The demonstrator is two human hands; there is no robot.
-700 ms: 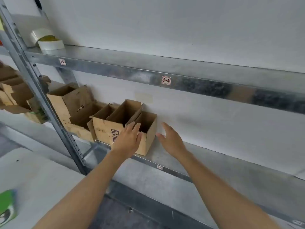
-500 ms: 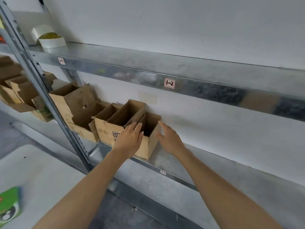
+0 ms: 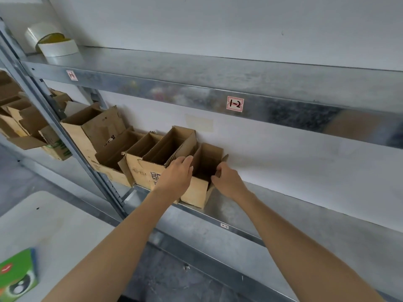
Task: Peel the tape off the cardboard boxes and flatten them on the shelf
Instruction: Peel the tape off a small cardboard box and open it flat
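Note:
Several open brown cardboard boxes stand in a row on the middle metal shelf point(image 3: 294, 219). The rightmost small box point(image 3: 197, 192) is open at the top. My left hand point(image 3: 175, 178) grips its left wall, fingers curled over the top edge. My right hand point(image 3: 226, 182) pinches the box's right wall at the near corner. To its left stands a taller printed box point(image 3: 144, 171) with inner dividers, and beyond that a larger box point(image 3: 87, 129). No tape shows on the held box.
Two white tape rolls point(image 3: 54, 44) sit on the upper shelf at the left. More cardboard boxes point(image 3: 19, 120) fill the neighbouring bay past the upright post point(image 3: 65, 136). A white table point(image 3: 54, 240) with a green packet point(image 3: 17, 273) lies at the lower left.
Both hands moved forward from hovering near the rightmost box to taking hold of its two side walls. The view drew closer to the shelf.

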